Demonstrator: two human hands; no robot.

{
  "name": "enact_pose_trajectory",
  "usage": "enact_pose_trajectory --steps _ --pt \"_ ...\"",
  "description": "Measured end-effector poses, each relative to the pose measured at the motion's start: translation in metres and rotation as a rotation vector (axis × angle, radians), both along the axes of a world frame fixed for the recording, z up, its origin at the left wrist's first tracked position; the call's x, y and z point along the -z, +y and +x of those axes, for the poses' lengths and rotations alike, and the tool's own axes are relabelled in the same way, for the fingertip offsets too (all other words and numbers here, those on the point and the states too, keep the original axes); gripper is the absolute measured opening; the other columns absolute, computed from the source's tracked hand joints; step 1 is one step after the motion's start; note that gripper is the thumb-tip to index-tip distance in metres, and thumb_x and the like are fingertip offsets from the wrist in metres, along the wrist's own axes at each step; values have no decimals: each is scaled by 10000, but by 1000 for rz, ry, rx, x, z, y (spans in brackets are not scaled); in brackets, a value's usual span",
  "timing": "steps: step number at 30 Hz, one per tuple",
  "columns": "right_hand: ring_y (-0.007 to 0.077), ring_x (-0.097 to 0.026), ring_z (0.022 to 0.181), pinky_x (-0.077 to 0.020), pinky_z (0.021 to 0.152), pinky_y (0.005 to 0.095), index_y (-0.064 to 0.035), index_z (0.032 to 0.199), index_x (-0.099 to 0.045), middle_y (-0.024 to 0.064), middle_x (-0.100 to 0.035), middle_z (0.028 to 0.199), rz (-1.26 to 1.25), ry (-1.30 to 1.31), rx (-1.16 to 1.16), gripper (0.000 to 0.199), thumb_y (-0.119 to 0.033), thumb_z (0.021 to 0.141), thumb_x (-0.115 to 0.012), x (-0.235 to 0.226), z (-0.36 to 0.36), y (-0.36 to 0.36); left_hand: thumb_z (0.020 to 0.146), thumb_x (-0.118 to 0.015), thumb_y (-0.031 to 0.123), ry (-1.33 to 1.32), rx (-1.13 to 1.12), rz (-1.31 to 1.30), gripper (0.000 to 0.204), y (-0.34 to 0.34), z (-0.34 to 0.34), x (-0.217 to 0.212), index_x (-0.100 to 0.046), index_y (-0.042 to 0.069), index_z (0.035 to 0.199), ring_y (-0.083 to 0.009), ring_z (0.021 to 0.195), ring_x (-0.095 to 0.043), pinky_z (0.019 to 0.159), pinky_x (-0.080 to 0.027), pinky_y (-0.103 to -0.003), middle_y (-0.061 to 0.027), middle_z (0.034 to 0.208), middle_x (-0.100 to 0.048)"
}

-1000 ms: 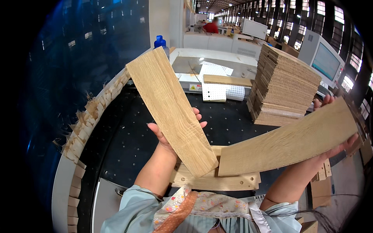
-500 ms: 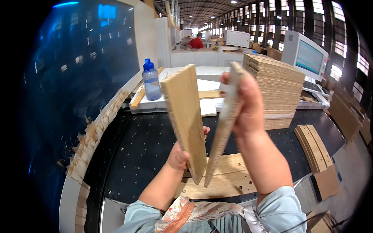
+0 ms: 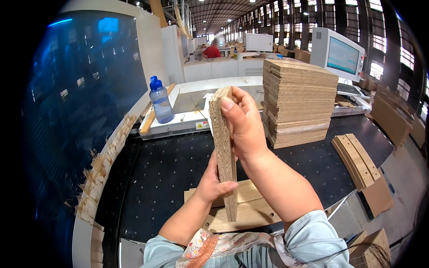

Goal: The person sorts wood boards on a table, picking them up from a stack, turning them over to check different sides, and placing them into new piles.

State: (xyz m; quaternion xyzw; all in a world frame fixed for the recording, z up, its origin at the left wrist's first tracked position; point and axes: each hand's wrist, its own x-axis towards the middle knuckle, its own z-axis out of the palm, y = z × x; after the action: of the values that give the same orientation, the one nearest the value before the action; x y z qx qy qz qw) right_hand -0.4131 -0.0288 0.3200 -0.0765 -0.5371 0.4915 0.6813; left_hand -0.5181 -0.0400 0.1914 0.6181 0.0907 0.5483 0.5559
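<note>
Both hands hold pale chipboard wooden strips (image 3: 225, 147) pressed together and upright, edge toward the camera, above the near edge of the dark perforated table (image 3: 165, 169). The right hand (image 3: 243, 123) is closed around their upper part; the left hand (image 3: 212, 183) clasps them lower down. A tall stack of tan wooden boards (image 3: 297, 102) stands toward the far right, a blue plastic bottle (image 3: 160, 100) toward the far left.

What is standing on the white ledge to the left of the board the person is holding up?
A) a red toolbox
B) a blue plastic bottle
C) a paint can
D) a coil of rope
B: a blue plastic bottle with a darker blue cap stands upright on the white ledge, left of the board that the left hand and right hand hold edge-on.
</note>
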Motion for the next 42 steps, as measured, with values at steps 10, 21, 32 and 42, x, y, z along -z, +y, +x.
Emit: enact_pose_trajectory --steps 10,21,32,42 --pt "244 -390 1255 -301 1043 339 33 1330 -378 188 -433 1328 -74 -380 265 649 -325 852 -631 46 77 19 494 -812 170 594 -711 162 1025 21 -115 -37 -341 115 1403 -272 1199 -438 1016 -333 -355 -144 1272 -452" --pt "61 -485 791 -375 679 202 -72 1031 -610 -35 -588 895 -756 -454 711 234 -206 840 -626 210 251 -29 375 -859 243 1590 -826 22 1080 64 -265 97 -417 182 1358 -323 1155 -437 985 -350 -405 -124 1179 -493" --pt "291 -542 1098 -419 941 349 1 1232 -495 204 -568 1161 -736 -1028 689 625 -246 716 -747 241 225 -98 643 -761 130 1348 -623 157 869 10 -154 81 -325 77 1393 -394 1303 -310 1076 -277 -412 -248 1409 -311" --pt "363 -473 1152 -358 972 443 -48 1241 -488 159 -563 1167 -300 -1401 754 705 -193 619 -786 250 211 -128 750 -700 165 1440 -434 87 835 -97 -143 135 -218 56 1424 -423 1367 -145 1112 -146 -447 -288 1473 -97"
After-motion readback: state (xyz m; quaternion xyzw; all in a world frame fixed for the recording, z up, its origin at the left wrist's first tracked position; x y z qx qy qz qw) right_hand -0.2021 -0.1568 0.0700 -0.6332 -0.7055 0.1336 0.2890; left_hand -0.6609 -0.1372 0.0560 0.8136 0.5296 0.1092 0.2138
